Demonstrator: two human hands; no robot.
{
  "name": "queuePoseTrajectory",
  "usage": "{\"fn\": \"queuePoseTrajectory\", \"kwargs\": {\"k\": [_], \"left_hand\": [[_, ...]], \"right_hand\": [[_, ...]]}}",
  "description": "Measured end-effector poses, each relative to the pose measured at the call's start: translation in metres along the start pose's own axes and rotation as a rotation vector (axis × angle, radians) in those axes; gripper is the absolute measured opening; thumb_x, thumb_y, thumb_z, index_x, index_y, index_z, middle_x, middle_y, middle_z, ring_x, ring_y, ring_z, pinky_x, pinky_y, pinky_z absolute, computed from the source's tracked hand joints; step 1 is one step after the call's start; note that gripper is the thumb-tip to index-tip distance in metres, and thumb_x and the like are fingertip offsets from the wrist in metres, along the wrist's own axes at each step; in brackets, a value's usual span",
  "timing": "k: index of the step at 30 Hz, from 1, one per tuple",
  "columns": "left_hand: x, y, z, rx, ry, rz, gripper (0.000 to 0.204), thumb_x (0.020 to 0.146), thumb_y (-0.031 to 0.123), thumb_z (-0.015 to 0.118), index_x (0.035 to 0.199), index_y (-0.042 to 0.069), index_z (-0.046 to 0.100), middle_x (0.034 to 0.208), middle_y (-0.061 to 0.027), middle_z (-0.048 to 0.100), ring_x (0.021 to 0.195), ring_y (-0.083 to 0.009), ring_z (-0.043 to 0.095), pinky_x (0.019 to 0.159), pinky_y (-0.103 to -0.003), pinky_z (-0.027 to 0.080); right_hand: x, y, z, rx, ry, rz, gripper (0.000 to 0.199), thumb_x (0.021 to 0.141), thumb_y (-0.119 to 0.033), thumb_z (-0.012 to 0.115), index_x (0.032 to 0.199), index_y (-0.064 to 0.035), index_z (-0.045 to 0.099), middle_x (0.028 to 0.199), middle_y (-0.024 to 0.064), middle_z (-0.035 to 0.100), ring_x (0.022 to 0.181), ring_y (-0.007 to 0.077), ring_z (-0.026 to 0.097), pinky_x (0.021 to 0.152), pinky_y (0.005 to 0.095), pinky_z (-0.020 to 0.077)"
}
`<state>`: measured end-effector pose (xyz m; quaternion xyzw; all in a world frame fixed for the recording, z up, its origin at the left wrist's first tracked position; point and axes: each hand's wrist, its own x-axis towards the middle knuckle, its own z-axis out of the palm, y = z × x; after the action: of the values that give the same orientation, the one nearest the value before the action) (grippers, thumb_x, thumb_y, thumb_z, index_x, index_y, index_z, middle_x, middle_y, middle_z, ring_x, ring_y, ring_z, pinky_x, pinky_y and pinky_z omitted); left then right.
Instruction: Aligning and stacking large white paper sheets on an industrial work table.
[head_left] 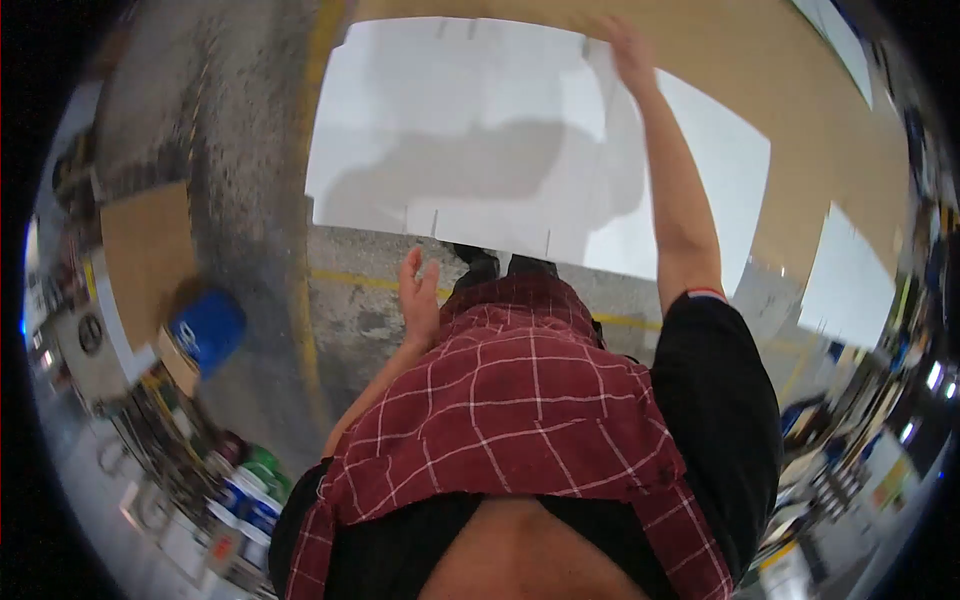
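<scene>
Gripping the far edge of the white sheet, my right hand is reaching out at full arm's length, fingers folded over the rim where the sheet is meeting the brown board beneath. I am seeing the sheet lying flat across that board, its near edge hanging just above the grey floor. My left hand is hanging loose and open, holding nothing, just below the sheet's near edge and apart from it. More white sheets are lying on the board to the right. A blue container is sitting on the floor to my left, beside a cardboard piece
</scene>
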<state>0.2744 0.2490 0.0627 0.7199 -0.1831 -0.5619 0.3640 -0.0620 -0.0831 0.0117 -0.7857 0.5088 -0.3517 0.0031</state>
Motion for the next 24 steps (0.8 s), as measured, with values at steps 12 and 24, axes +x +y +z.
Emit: {"fn": "queuePoseTrajectory", "kwargs": {"k": [12, 24], "left_hand": [[0.094, 0.111, 0.061, 1.653, -0.608, 1.253, 0.074, 0.06, 0.051, 0.057, 0.123, 0.023, 0.029, 0.131, -0.0112, 0.014, 0.12, -0.0325, 0.011, 0.086, -0.058, 0.014], [0.116, 0.103, 0.071, 1.682, -0.797, 1.091, 0.081, 0.054, 0.047, 0.064, 0.123, 0.028, 0.027, 0.133, -0.0083, 0.007, 0.122, -0.0331, 0.0, 0.083, -0.064, 0.009]], "right_hand": [[-0.233, -0.238, -0.132, 0.469, 0.015, 1.364, 0.017, 0.078, -0.015, 0.05, 0.09, -0.0035, 0.056, 0.075, 0.0109, 0.058, 0.063, 0.0135, 0.054, 0.058, 0.0265, 0.044], [-0.205, -0.29, -0.074, 0.165, -0.08, 1.521, 0.027, 0.074, -0.016, 0.05, 0.097, -0.0022, 0.049, 0.087, 0.0151, 0.054, 0.083, 0.0288, 0.05, 0.073, 0.0369, 0.0387]]}}
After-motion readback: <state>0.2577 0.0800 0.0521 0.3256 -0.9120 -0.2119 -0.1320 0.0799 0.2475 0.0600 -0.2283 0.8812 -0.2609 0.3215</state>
